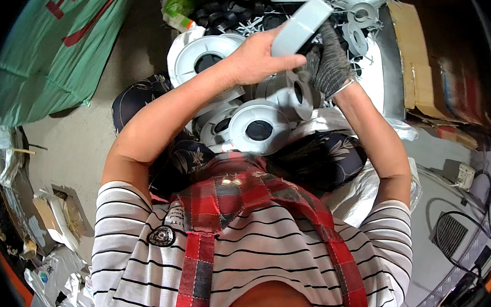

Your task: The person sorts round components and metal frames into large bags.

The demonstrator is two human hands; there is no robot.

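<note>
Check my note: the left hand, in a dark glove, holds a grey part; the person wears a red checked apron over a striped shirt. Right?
One thing is off: the head view shows the dark glove on the right hand; the left hand is bare. It does hold a grey part, and the red checked apron over a striped shirt stands.

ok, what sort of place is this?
Probably a small workshop or parts-sorting corner: round light-grey plastic parts heaped by the person's knees, loose curved black pieces beyond them, and a large green sack-like sheet at left.
</note>
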